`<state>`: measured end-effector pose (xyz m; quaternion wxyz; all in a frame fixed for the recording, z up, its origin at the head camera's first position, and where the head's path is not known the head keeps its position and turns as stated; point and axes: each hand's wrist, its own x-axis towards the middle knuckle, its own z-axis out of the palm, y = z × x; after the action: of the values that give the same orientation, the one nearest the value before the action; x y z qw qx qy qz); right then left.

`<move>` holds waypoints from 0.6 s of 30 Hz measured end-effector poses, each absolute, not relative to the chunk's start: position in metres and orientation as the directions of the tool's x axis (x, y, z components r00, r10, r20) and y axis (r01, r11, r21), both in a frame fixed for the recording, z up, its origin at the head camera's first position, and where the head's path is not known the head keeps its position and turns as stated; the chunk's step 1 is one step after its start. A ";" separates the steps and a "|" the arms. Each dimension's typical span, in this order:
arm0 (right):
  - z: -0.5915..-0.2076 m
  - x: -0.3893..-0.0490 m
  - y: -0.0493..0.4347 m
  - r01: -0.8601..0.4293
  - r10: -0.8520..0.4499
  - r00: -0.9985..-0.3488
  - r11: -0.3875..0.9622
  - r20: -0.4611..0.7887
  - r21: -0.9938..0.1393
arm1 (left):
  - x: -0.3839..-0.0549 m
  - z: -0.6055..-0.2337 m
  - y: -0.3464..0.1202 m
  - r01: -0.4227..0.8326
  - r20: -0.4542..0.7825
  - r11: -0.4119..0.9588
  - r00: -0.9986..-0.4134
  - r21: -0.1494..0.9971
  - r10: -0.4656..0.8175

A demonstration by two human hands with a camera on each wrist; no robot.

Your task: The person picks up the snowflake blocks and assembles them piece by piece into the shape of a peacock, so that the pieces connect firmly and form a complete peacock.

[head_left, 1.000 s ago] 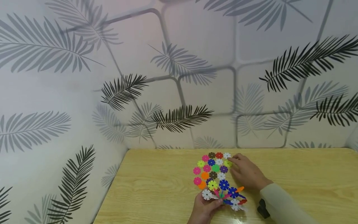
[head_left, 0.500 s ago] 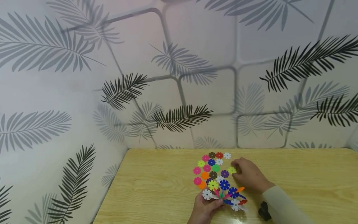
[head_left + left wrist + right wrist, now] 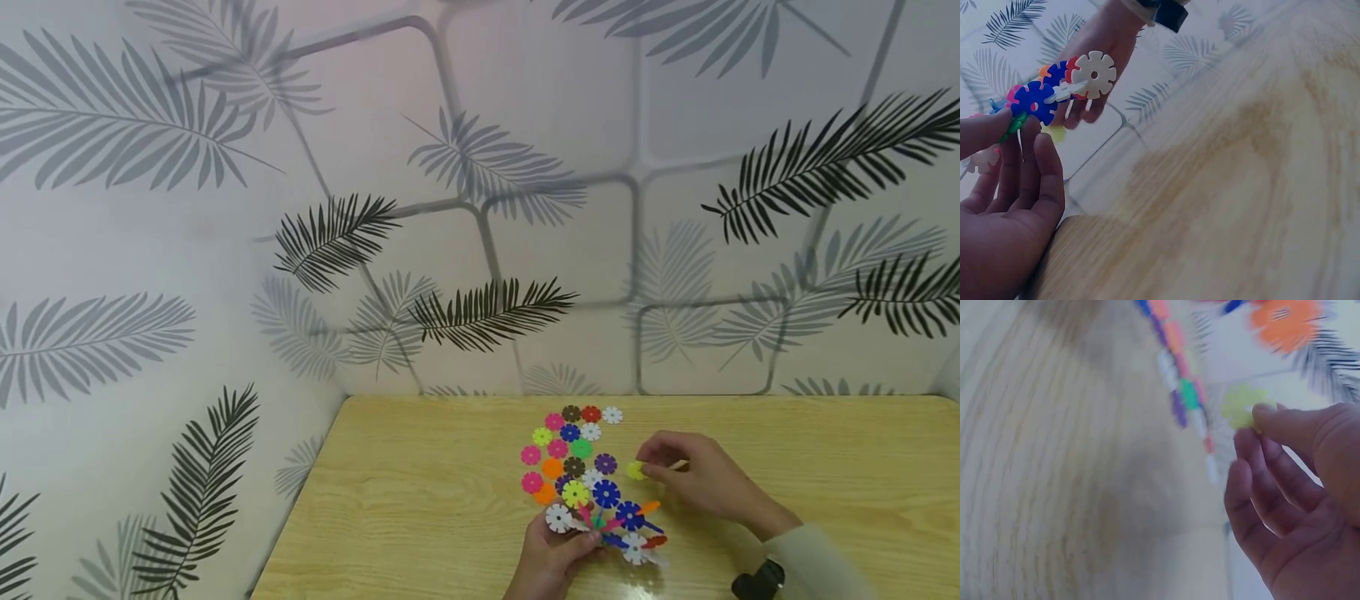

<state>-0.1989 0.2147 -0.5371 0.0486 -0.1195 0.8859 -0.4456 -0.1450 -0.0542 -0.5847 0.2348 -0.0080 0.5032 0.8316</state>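
Observation:
Near the front of the table my left hand point(image 3: 549, 557) grips a built cluster of notched plastic discs point(image 3: 606, 494), with blue, white, yellow, pink, orange and red pieces joined at angles. In the left wrist view, the thumb and fingers pinch a green piece point(image 3: 1015, 127) of that cluster beside a blue disc point(image 3: 1034, 104). My right hand point(image 3: 708, 483) pinches a yellow notched disc point(image 3: 636, 471) between thumb and fingers, to the right of the cluster. The right wrist view shows this yellow disc point(image 3: 1242, 407) at the fingertips, somewhat blurred.
Several loose notched discs lie on the wooden table point(image 3: 405, 475) behind the cluster, among them a green disc point(image 3: 581, 448), a purple disc point(image 3: 605, 463) and a white disc point(image 3: 612, 415). A leaf-patterned wall point(image 3: 525, 250) rises behind the table's back edge.
My right hand has picked the yellow disc out of the loose discs and moved right and toward the front with it. The purple disc has shifted slightly forward. My left hand stays put.

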 end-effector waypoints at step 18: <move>-0.523 -0.157 0.222 -0.301 -0.393 -0.909 0.389 0.138 -0.871 | -0.145 -0.584 -0.054 -0.415 -0.237 -0.384 -0.870 0.824 0.433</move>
<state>-0.1568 0.2222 -0.5229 0.0453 -0.2086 0.8321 -0.5119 -0.1451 -0.0541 -0.5843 0.2548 0.0087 0.4928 0.8320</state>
